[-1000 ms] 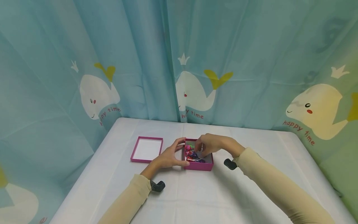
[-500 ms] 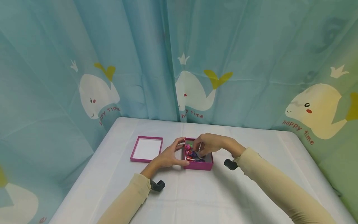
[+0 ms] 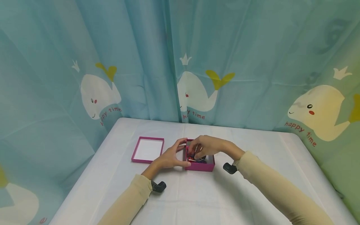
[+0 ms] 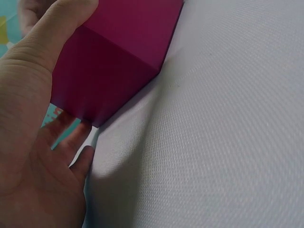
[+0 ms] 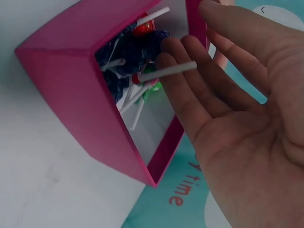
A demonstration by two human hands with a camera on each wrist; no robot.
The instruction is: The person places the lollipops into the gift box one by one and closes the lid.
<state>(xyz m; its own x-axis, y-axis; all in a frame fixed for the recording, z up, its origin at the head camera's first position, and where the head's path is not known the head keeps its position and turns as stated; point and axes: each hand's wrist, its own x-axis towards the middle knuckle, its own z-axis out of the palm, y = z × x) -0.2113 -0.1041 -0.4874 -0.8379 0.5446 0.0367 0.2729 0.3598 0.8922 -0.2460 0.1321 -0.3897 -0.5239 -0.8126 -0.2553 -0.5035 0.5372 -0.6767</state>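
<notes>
A magenta box (image 3: pixel 199 167) without its lid stands on the white table, with several wrapped lollipops (image 5: pixel 135 52) inside. Dark blue, red and green wrappers and white sticks show in the right wrist view. My left hand (image 3: pixel 168 158) holds the box's left side, thumb on the near wall and fingers toward the far corner; the left wrist view shows the thumb (image 4: pixel 59 23) against the wall. Over the opening, my right hand (image 3: pixel 209 145) reaches in. Its fingers (image 5: pixel 183 90) lie fairly straight at the lollipops, thumb apart; one white stick (image 5: pixel 171 71) crosses in front of them.
Left of the box lies its lid (image 3: pixel 142 161), magenta-rimmed and white inside, hollow side up. A blue curtain (image 3: pixel 146 62) with whale prints hangs behind the table (image 3: pixel 202 200). A black wrist camera (image 3: pixel 230 168) sits by the right cuff.
My right hand has shifted left inside the box, over the lollipops, and covers more of them. The left hand, box and lid have stayed in place.
</notes>
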